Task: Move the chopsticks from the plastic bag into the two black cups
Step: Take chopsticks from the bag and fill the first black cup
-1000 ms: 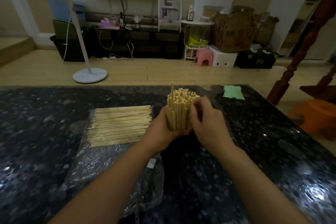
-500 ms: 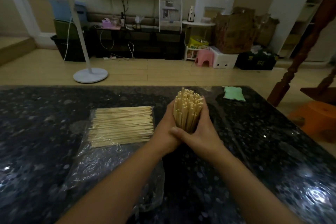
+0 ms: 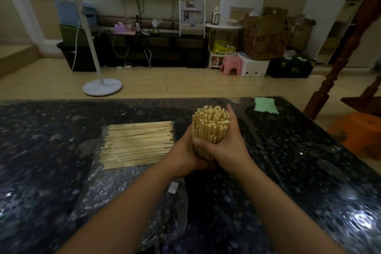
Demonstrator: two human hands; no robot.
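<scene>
An upright bundle of pale wooden chopsticks stands over the middle of the dark speckled table. My left hand grips it from the left and my right hand wraps round it from the right, thumb across the front. The bundle's lower end is hidden behind my hands. More chopsticks lie flat in a row inside the clear plastic bag, just left of my left hand. No black cup shows in this view.
A green cloth lies near the table's far right edge. Off the table to the right stand an orange stool and a carved wooden post. The bag's loose end stretches toward me under my left forearm.
My right hand has dropped from the stick tops and closed round the bundle's side. The bundle is squeezed tighter, and the one stick that stood above the rest is level now.
</scene>
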